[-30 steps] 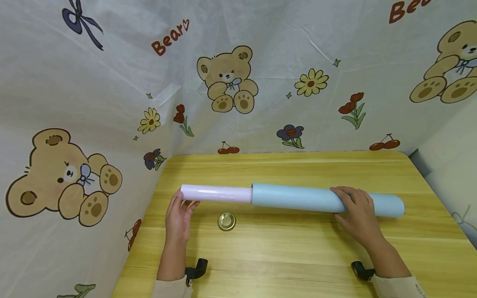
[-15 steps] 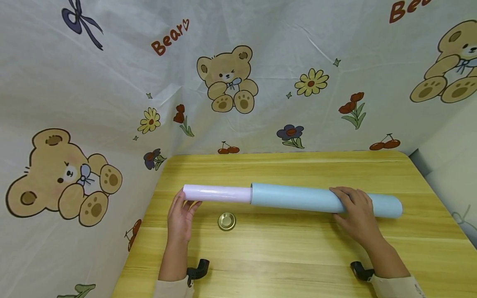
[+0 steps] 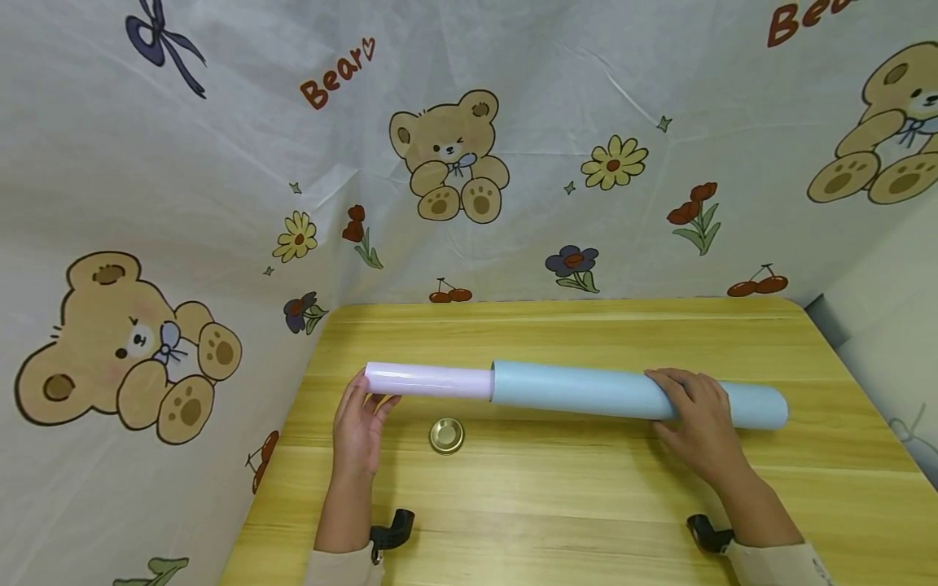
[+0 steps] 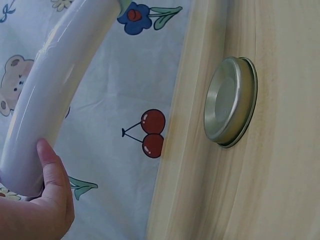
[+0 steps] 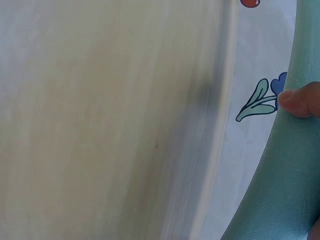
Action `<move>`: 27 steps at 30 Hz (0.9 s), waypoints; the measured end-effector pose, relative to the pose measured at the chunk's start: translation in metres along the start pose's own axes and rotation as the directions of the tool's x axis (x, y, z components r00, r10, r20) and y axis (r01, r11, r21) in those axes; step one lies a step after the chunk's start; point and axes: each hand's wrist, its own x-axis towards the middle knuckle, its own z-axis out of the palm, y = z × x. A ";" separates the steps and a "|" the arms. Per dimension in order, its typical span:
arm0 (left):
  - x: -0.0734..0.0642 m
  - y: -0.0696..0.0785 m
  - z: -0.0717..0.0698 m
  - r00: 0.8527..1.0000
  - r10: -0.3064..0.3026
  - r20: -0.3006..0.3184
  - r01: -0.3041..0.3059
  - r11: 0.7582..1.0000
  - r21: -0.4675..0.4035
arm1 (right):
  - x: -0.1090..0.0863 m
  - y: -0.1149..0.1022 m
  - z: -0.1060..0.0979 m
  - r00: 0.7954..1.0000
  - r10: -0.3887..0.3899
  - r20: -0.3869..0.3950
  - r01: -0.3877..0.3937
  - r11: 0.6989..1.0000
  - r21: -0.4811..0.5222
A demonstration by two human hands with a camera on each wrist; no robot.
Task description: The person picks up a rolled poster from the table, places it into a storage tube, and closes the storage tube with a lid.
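A glossy pale lilac tube (image 3: 432, 381) sticks out of the left mouth of a thicker light blue tube (image 3: 579, 391); the rest of its length is hidden inside. My left hand (image 3: 357, 431) holds the lilac tube at its free left end, and in the left wrist view the thumb (image 4: 47, 155) lies along its side. Around the right part of the blue tube my right hand (image 3: 699, 423) grips from above, fingers over the far side. The right wrist view shows that hand's thumb (image 5: 300, 101) pressed against the blue surface. Both tubes lie roughly level across the tabletop.
A small round gold-coloured metal dish or lid (image 3: 446, 436) sits on the wood-grain table (image 3: 542, 505), nearer me than the lilac tube. A white cloth (image 3: 528, 98) printed with bears and flowers hangs behind the table and along its left side.
My left hand has shifted slightly right with the lilac tube, while the blue tube and my right hand have edged left. Less of the lilac tube shows outside the blue one.
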 end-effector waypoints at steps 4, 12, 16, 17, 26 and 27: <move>-0.001 -0.001 0.000 1.000 -0.008 0.017 0.008 1.000 0.014 | 0.000 0.000 0.002 1.000 -0.003 -0.002 0.003 1.000 -0.003; -0.001 -0.001 0.001 1.000 -0.017 0.013 0.017 1.000 0.013 | 0.000 -0.001 0.003 1.000 -0.008 -0.001 0.008 1.000 0.006; -0.001 0.000 0.002 1.000 -0.023 0.017 0.023 1.000 0.005 | 0.000 -0.001 0.002 1.000 -0.006 0.001 0.006 1.000 0.012; -0.002 0.000 0.002 1.000 -0.025 0.019 0.024 1.000 0.002 | 0.000 -0.001 0.002 1.000 -0.006 0.001 0.006 1.000 0.013; -0.002 -0.002 0.003 0.999 -0.022 0.026 0.022 1.000 0.018 | 0.000 -0.002 0.003 1.000 -0.006 0.006 0.005 1.000 0.016; -0.002 -0.002 0.003 0.999 -0.021 0.029 0.020 1.000 0.020 | 0.000 -0.003 0.003 1.000 -0.006 0.006 0.006 1.000 0.016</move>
